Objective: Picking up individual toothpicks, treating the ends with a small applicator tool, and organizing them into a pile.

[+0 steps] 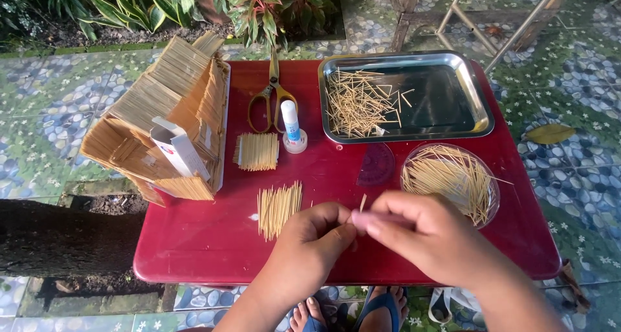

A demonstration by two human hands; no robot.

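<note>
Scissors (pixel 270 96) and a glue bottle (pixel 292 126) lay behind two toothpick bundles (pixel 278 206) on the red table (pixel 213 241), beside a toothpick house (pixel 169 118). Loose sticks filled the steel tray (pixel 475 93) and round dish (pixel 493 206) — both hands, left hand (pixel 317 238) and right hand (pixel 420 232), pinched one toothpick (pixel 362 203) near the table's front edge.

over a red table (pixel 213 241), the left hand (pixel 317 238) and right hand (pixel 420 232) meet, pinching a short toothpick (pixel 362 203) between fingertips. a loose row of toothpicks (pixel 278 208) lies just beside the left hand; a round clear dish (pixel 493 199) of toothpicks sits near the right.
</note>
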